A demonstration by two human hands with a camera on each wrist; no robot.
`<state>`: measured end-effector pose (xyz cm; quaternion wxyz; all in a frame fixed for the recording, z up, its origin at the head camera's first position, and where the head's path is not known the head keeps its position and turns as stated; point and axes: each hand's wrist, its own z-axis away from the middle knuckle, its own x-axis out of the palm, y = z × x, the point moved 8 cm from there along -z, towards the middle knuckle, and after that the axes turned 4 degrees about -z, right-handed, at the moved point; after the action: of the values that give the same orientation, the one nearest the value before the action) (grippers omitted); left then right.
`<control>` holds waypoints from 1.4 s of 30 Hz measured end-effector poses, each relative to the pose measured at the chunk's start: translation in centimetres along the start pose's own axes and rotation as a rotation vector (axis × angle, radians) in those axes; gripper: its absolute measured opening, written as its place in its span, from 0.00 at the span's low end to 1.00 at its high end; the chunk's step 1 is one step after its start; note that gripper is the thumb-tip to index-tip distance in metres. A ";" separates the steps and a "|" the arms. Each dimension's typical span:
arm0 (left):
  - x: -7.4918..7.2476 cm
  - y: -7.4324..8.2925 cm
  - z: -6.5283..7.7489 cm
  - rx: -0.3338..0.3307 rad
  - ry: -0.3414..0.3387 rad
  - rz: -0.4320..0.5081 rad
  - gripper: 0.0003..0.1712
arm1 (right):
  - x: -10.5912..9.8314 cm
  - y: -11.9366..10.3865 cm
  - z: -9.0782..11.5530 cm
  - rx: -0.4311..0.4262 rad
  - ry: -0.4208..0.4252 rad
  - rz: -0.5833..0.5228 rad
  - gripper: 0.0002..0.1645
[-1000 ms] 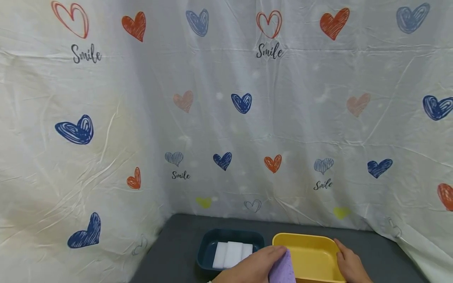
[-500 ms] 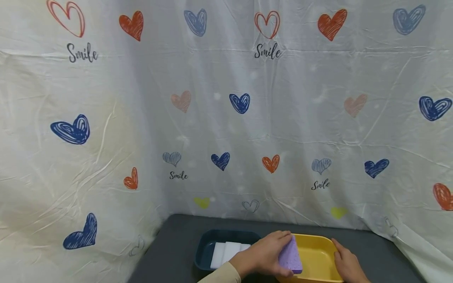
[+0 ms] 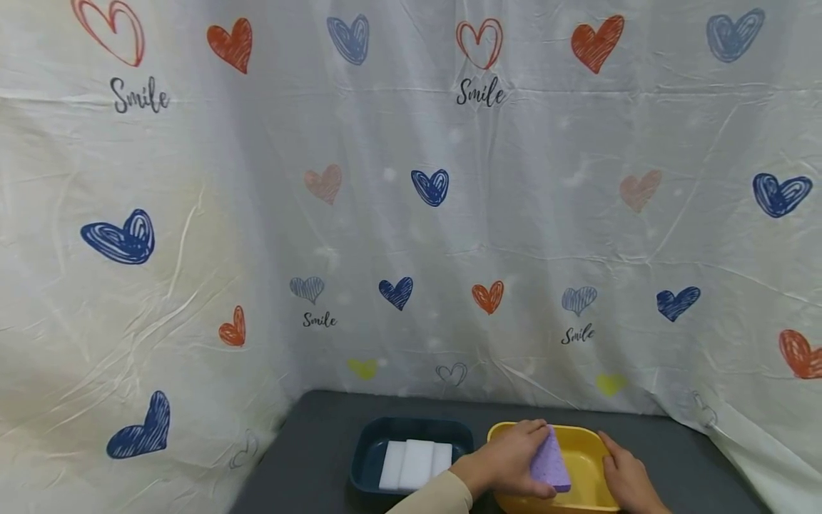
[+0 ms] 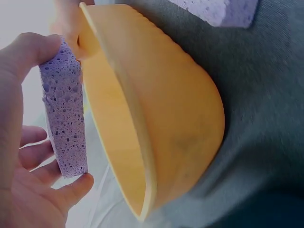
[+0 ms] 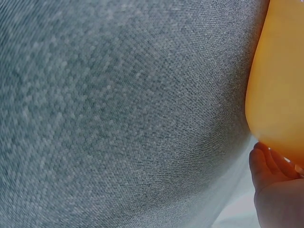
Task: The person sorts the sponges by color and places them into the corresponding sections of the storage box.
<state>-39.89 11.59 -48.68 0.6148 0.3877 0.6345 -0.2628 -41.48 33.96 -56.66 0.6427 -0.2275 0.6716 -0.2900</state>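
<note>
The left hand (image 3: 510, 460) has its grip pinching a porous purple sponge (image 3: 550, 465) by its two ends, thumb at the near end and fingertips at the far one. That sponge hangs over the mouth of the yellow tub (image 3: 589, 467), above the rim as far as the left wrist view tells. The right hand (image 3: 632, 484) pinches the tub's right wall near the rim, thumb against fingers.

The hold on the sponge looks like the weak point: with only its ends caught, a loosened fingertip could let it tip or drop crooked. If it were lowered off-line, it might catch on the yellow rim (whether it touches anything now, I cannot tell). A knock there could skid the tub across the grey cloth of the bench (image 3: 302, 457), should the right hand's pinch slacken; too hard a squeeze might bend or tilt the wall instead.

A second purple sponge (image 4: 235, 12) lies on the bench beside the tub, where a sliding tub could shove it. Left of the tub, the left forearm's sleeve (image 3: 443, 494) passes close to the dark teal tub (image 3: 359, 467); a careless backward sweep could brush the white sponge blocks (image 3: 416, 464) inside it.
</note>
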 end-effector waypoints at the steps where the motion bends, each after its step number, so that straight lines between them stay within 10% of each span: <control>1: 0.3 0.1 -0.3 -0.004 -0.005 0.006 0.54 | 0.0 0.0 0.0 0.004 0.004 0.000 0.33; 19: 4.2 1.4 -4.1 -0.103 -0.108 -0.043 0.52 | -0.5 0.2 0.4 -0.037 0.058 -0.020 0.32; 42: 7.1 1.7 -7.0 -0.056 -0.118 -0.107 0.42 | -0.7 -0.2 0.2 -0.100 0.123 -0.049 0.30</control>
<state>-42.13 19.36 -54.64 0.6468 0.3197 0.6241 -0.2999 -41.22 34.28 -55.97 0.5807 -0.2571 0.7178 -0.2852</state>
